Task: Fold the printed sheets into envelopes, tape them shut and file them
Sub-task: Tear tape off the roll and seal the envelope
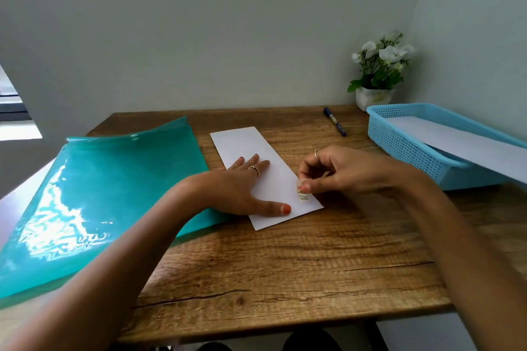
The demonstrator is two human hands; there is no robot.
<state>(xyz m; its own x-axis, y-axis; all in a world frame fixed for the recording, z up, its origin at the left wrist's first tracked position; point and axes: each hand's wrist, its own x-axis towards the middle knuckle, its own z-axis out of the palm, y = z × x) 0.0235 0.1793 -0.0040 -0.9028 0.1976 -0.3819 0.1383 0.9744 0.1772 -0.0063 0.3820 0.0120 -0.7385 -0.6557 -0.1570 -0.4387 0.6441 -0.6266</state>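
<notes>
Your folded sheet (265,168) lies slantwise in the middle of the wooden table (285,265), and that's the landmark for everything else: the teal plastic folder (108,194) sits just to its left, touching or slipping under its near left edge, the blue basket (410,142) with another white sheet (456,142) stands well off to its right, and the pen (335,121) lies beyond its far right corner. Your left hand (242,188) is spread flat on the sheet, fingers straight, thumb pressing near the closest corner, which is just the anchor you want. Your right hand (333,171) pinches a small crumpled-looking piece of tape (302,194) between thumb and forefinger, right at the sheet's right edge near the lower end. I'd judge you're at the sealing step. Keep the left palm weighted so the fold can't spring open, flatten the tape before it touches, since a wrinkled bit grips poorly, then lay it half across the edge and rub it down outward with a fingertip. Don't let the tape catch the table beneath, or lifting the sheet may tear it. Whether any print shows, I cannot tell; the upper face looks blank.
</notes>
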